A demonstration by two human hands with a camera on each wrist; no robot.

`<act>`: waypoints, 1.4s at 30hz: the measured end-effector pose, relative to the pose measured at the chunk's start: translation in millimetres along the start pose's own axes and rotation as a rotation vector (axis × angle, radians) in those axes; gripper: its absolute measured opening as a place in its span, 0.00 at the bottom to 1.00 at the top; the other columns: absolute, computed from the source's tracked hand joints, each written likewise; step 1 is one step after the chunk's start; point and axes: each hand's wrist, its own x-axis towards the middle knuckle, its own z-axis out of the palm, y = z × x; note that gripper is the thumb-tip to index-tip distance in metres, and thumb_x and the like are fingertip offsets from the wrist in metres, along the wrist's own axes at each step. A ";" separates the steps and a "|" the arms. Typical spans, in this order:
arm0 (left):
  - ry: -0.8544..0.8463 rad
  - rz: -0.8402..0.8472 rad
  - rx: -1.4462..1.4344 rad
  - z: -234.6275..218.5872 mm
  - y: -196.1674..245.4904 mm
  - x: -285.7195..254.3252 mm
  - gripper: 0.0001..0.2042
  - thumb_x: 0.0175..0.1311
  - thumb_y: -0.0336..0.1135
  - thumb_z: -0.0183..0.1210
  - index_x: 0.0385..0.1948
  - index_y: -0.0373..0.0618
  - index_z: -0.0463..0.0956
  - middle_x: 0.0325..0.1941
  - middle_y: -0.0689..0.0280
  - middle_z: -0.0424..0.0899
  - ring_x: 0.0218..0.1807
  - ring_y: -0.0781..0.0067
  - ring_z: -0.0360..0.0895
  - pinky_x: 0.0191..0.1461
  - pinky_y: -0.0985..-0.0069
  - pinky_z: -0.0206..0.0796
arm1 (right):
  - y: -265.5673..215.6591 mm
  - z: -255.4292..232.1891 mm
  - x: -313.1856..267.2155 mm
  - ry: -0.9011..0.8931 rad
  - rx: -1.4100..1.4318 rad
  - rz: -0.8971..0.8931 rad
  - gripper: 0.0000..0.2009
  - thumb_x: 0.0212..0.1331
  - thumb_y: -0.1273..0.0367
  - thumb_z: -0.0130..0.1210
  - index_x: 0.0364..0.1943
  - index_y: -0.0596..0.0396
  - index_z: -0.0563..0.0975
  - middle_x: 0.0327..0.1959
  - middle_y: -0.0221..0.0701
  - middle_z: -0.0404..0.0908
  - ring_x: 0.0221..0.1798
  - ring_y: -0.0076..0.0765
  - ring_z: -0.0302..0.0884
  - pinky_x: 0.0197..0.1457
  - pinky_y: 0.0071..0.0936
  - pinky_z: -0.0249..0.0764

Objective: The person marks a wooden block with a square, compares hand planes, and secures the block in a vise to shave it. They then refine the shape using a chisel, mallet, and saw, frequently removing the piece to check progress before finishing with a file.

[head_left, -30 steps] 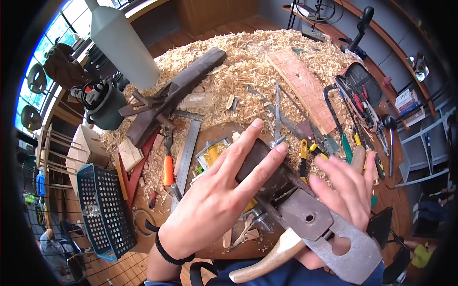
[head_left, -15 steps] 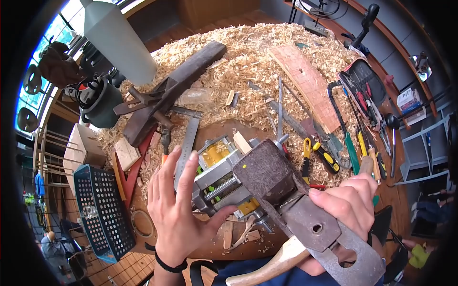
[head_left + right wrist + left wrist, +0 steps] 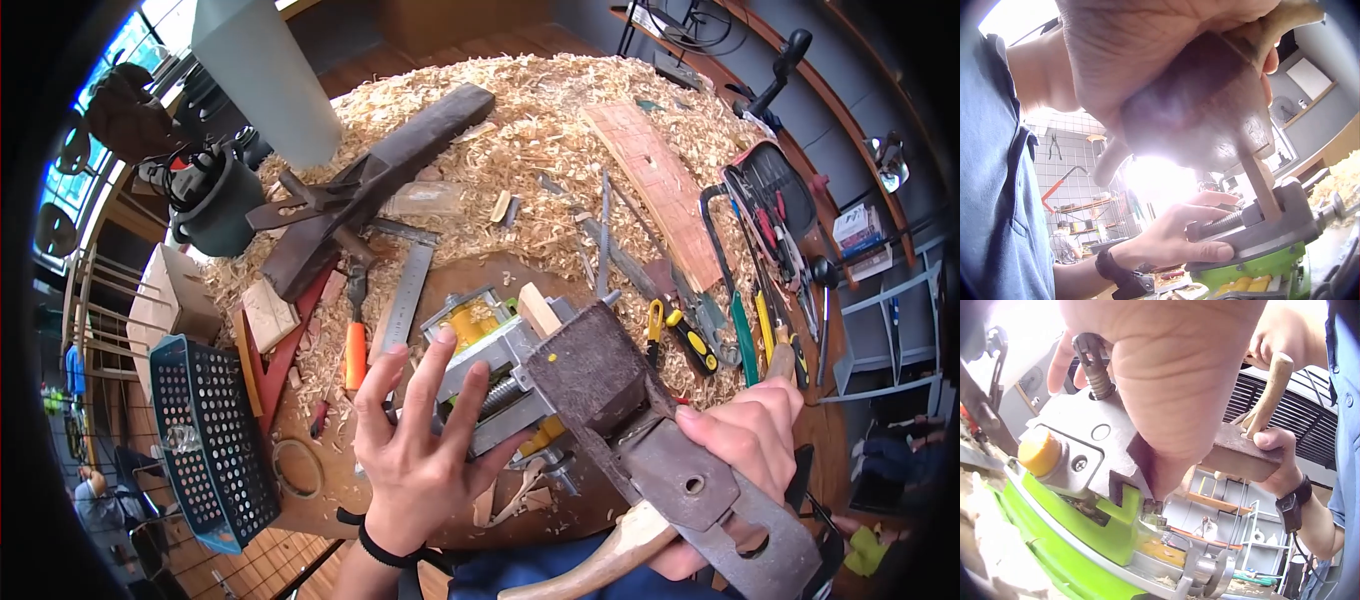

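My right hand [image 3: 745,435] grips a dark wooden hand plane [image 3: 600,365] by its body, thumb on the near side. The plane has a wide metal iron [image 3: 775,560] and a pale wooden handle [image 3: 585,565]. My left hand [image 3: 425,460] rests with spread fingers on a grey vise [image 3: 490,355] with yellow and green parts. In the left wrist view the vise's green base [image 3: 1079,522] shows below the hand. A small wood strip [image 3: 1261,184] stands upright between the vise jaws, close to the plane's end in the right wrist view.
Wood shavings [image 3: 540,150] cover the far table. A large dark plane [image 3: 400,165], a steel square [image 3: 408,290], and an orange-handled hammer [image 3: 356,350] lie left. Right are a reddish board [image 3: 655,190], a yellow-black tool [image 3: 692,345] and a bow saw [image 3: 735,300]. A teal basket [image 3: 215,440] stands at left.
My left hand has moved from over the plane's front down to the vise, fingers spread. My right hand, earlier with fingers lifted beside the plane, now grips it.
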 end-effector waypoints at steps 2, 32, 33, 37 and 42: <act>0.004 -0.005 0.004 -0.3 -0.6 -0.2 0.33 0.50 0.63 0.79 0.56 0.56 0.90 0.72 0.58 0.81 0.71 0.40 0.72 0.70 0.50 0.71 | 0.6 2.9 1.4 0.084 0.031 -0.007 0.24 0.58 0.51 0.64 0.48 0.56 0.87 0.32 0.29 0.85 0.35 0.36 0.78 0.53 0.44 0.69; -0.030 0.004 -0.021 -7.1 2.8 7.5 0.31 0.46 0.53 0.82 0.54 0.51 0.90 0.54 0.65 0.89 0.48 0.55 0.74 0.51 0.62 0.69 | 4.4 11.6 14.9 -0.009 0.006 -0.009 0.21 0.58 0.58 0.64 0.52 0.55 0.88 0.37 0.26 0.85 0.40 0.35 0.77 0.56 0.40 0.68; -0.033 0.000 -0.017 -7.8 3.1 7.7 0.31 0.46 0.52 0.82 0.55 0.52 0.90 0.54 0.65 0.89 0.49 0.54 0.74 0.51 0.62 0.70 | 2.9 11.0 12.9 -0.003 0.004 0.005 0.21 0.58 0.58 0.65 0.52 0.55 0.88 0.37 0.26 0.85 0.40 0.35 0.77 0.56 0.40 0.68; -0.036 -0.003 -0.023 -8.1 2.2 7.0 0.32 0.46 0.52 0.82 0.56 0.52 0.89 0.55 0.64 0.89 0.49 0.54 0.74 0.51 0.62 0.70 | 5.1 4.8 8.8 -0.027 -0.019 -0.020 0.21 0.57 0.59 0.66 0.52 0.55 0.88 0.38 0.26 0.85 0.40 0.35 0.77 0.56 0.40 0.68; -0.034 0.016 -0.035 -8.3 1.2 6.4 0.32 0.47 0.51 0.82 0.58 0.53 0.89 0.55 0.63 0.89 0.49 0.54 0.74 0.49 0.62 0.71 | 11.7 16.0 15.2 0.032 0.037 -0.061 0.23 0.57 0.57 0.66 0.52 0.58 0.87 0.39 0.29 0.85 0.40 0.37 0.76 0.54 0.41 0.68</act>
